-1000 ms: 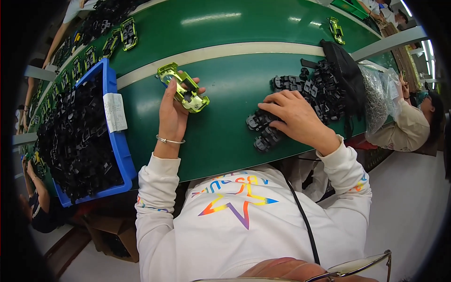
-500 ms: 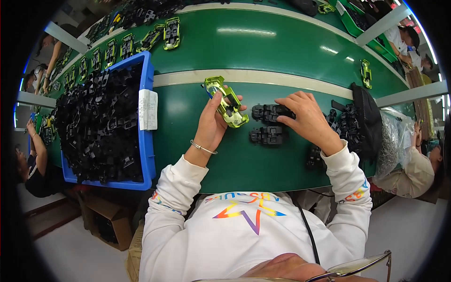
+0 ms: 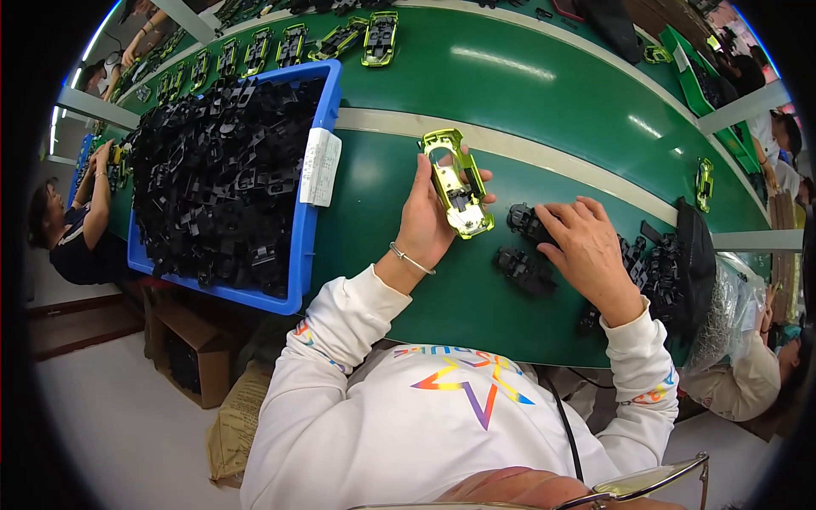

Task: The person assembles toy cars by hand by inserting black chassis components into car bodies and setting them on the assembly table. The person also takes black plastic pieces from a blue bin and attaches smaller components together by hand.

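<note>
In my left hand (image 3: 425, 208) I hold a yellow-green toy car body shell (image 3: 459, 191), its hollow inside facing up. The thumb lies along its near side and fingertips show past the other edge. To the right, my right hand (image 3: 586, 251) grips the end of a black plastic car insert (image 3: 525, 221) on the table. The fingers and palm hide part of that insert. A second black car insert (image 3: 524, 270) lies just nearer to me, below the right thumb. The car shell and the black inserts are apart.
A blue crate (image 3: 299, 255) heaped with black plastic parts (image 3: 221, 178) stands at left. More black parts (image 3: 659, 272) and a black pouch (image 3: 697, 263) lie at right. Beyond a pale ridge (image 3: 501, 153), several green car shells (image 3: 380, 38) stand in a row. Other people work both sides.
The view has turned, so the scene sits shifted and tilted. My left hand has turned the car shell so its inside shows more fully. My right hand stays at the same black insert.
</note>
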Motion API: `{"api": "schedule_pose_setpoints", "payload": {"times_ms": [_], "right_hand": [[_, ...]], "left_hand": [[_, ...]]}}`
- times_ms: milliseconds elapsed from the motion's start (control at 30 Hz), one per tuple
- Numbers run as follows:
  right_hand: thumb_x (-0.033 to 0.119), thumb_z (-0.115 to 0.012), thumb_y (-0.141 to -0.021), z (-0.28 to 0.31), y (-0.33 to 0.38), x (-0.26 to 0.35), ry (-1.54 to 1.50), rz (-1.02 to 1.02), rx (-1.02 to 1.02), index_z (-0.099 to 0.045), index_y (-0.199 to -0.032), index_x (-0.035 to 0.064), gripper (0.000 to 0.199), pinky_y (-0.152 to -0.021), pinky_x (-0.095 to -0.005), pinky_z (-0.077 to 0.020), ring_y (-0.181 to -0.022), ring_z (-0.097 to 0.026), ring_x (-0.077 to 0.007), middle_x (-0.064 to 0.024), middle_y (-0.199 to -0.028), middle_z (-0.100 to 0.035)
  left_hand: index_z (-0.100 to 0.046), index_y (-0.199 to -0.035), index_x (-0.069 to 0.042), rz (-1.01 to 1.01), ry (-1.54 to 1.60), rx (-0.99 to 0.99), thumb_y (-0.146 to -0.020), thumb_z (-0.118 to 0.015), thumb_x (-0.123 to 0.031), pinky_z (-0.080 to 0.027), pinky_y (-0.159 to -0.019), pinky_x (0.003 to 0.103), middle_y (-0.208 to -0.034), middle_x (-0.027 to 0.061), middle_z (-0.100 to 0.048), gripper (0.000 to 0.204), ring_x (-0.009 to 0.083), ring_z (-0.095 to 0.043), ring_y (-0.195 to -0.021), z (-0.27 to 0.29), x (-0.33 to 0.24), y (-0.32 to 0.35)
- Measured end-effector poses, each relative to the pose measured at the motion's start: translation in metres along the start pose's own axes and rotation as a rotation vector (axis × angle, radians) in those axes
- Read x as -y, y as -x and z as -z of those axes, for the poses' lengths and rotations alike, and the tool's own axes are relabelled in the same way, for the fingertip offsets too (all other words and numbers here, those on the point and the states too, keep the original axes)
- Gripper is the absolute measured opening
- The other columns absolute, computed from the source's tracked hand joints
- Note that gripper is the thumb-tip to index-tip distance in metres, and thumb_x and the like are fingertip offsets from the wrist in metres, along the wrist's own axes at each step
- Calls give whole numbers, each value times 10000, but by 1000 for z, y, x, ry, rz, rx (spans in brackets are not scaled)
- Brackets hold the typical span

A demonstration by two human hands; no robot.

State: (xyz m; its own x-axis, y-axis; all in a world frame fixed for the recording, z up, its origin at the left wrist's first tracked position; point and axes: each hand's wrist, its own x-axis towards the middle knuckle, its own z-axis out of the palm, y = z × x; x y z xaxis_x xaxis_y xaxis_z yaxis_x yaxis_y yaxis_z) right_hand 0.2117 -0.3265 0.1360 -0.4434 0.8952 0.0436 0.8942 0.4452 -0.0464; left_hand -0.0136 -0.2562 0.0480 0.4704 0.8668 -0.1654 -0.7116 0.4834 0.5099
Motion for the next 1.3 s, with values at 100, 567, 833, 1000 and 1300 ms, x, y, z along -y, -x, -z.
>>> {"api": "schedule_pose_setpoints", "payload": {"times_ms": [100,567,833,1000,1300], "right_hand": [[133,-771,-764,4,1,-1,-16,12,36,-608,-1229,50,500,-1016,-402,-412,-1039,-588,-277,-99,-1118,-641],[285,-759,-807,0,-65,67,-405,-109,-490,-653,-1127,83,392,-616,-359,-533,-780,-672,-268,-91,-1014,-656],[272,-752,-818,-1,-73,77,-422,-182,-428,-649,-1145,78,395,-605,-365,-543,-794,-684,-268,-92,-1045,-636],[142,-745,-833,2,-70,75,-686,-168,-363,-630,-1226,37,423,-648,-366,-542,-809,-669,-287,-152,-1177,-571],[178,-681,-873,3,-66,75,-635,-211,-212,-609,-1201,21,370,-658,-424,-561,-809,-671,-331,-141,-1139,-522]], "left_hand": [[-420,-1424,-135,-9,-14,19,-1008,-271,-621,-544,-809,385,-1155,155,-640,658,288,-670,-939,0,-1,2],[-507,-1284,-96,-198,-67,-26,-1029,-340,-548,-491,-952,337,-1177,41,-620,544,177,-605,-1093,-17,5,19],[-468,-1373,-114,-219,-45,-64,-1043,-301,-526,-502,-942,353,-1213,43,-616,554,185,-610,-1097,-19,0,19],[-415,-1414,-108,-203,-45,-12,-1041,-278,-538,-506,-946,372,-1233,80,-599,585,223,-617,-1096,-17,-3,19],[-356,-1455,-87,-199,-144,1,-992,-384,-595,-466,-963,351,-1252,89,-557,688,203,-565,-1111,-19,6,21]]}}
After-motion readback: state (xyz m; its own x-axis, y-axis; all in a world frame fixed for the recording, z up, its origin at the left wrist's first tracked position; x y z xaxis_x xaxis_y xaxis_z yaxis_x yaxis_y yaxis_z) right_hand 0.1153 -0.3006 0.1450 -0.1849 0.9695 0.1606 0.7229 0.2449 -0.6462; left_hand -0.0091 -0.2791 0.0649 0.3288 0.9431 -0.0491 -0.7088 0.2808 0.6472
